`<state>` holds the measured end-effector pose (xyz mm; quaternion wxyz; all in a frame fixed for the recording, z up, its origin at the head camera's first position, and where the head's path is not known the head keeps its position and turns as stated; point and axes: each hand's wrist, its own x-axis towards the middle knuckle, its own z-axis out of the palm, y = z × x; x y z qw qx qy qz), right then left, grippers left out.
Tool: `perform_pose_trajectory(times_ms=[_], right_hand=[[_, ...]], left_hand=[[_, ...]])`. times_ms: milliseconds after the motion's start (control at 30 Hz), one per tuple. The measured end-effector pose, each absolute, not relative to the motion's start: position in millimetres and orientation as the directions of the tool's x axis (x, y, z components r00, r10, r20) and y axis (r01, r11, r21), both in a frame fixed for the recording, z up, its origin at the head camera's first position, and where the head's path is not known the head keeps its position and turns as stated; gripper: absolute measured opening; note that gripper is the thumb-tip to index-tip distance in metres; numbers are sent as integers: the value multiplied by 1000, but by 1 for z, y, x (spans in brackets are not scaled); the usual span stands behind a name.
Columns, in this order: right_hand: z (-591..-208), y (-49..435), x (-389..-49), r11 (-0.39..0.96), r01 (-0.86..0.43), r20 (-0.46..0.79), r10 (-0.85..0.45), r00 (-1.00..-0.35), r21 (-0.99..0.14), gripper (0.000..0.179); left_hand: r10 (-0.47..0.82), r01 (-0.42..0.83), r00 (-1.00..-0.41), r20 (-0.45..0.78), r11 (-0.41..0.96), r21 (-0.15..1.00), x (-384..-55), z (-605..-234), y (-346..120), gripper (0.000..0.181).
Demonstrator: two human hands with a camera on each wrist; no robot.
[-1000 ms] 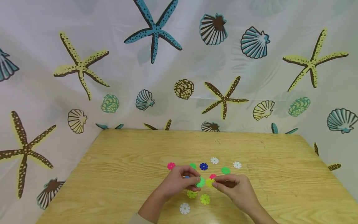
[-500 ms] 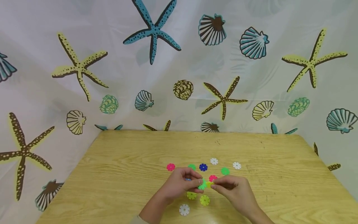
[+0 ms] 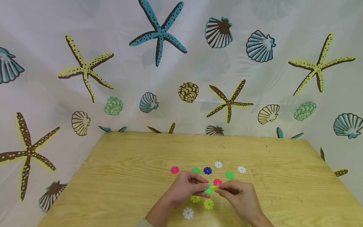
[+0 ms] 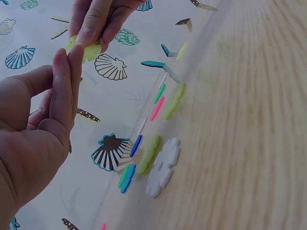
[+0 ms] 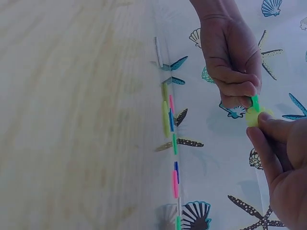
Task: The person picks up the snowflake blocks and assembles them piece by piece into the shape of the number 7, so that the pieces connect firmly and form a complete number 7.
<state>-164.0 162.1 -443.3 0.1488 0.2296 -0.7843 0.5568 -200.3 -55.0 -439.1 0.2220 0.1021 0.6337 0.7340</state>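
In the head view, my left hand (image 3: 189, 188) pinches a green notched plastic disc (image 3: 209, 190) between thumb and fingers, above the table. My right hand (image 3: 242, 198) comes from the other side and pinches a yellow notched disc (image 3: 213, 187). The two discs meet edge to edge; whether their slots are interlocked I cannot tell. From the right wrist, the green disc (image 5: 255, 103) stands on edge against the yellow disc (image 5: 252, 118), turned at an angle to it. Fingers cover much of both. The left wrist view shows the yellow disc (image 4: 90, 51) beneath the right thumb.
Around the hands on the wooden table (image 3: 127, 176) lie loose discs: pink (image 3: 174, 170), dark blue (image 3: 207, 171), green (image 3: 229, 175), yellow (image 3: 209, 204), white (image 3: 188, 213) and several more. A blue disc is mostly hidden behind the left hand. A shell-and-starfish patterned cloth (image 3: 170, 72) hangs behind.
The green and yellow discs, slightly apart a second ago, have come together. The yellow disc has turned nearly edge-on in the head view. My left hand has shifted a little to the right.
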Motion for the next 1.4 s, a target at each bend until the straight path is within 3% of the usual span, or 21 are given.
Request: perform_pose_trajectory(times_ms=[133, 333, 533, 967, 1400], right_hand=[[-440, 162, -163, 282, -511, 476, -184, -860, -812, 6], [-429, 165, -163, 319, -351, 308, -177, -935, -881, 8], [-427, 164, -165, 325, -278, 231, -177, -957, -904, 14], [-427, 160, -164, 249, -208, 134, -282, -950, -946, 27], [-434, 157, -176, 293, -153, 31, -383, -923, -944, 38]], left_hand=[[456, -197, -880, -136, -89, 976, -201, -437, -54, 19], [514, -183, -846, -141, -31, 983, -200, -430, -58, 30], [548, -117, -825, -137, 72, 991, -198, -428, -64, 40], [515, -65, -847, -132, 146, 987, -207, -432, -78, 36], [492, -72, -861, -128, 131, 989, -216, -437, -98, 36]])
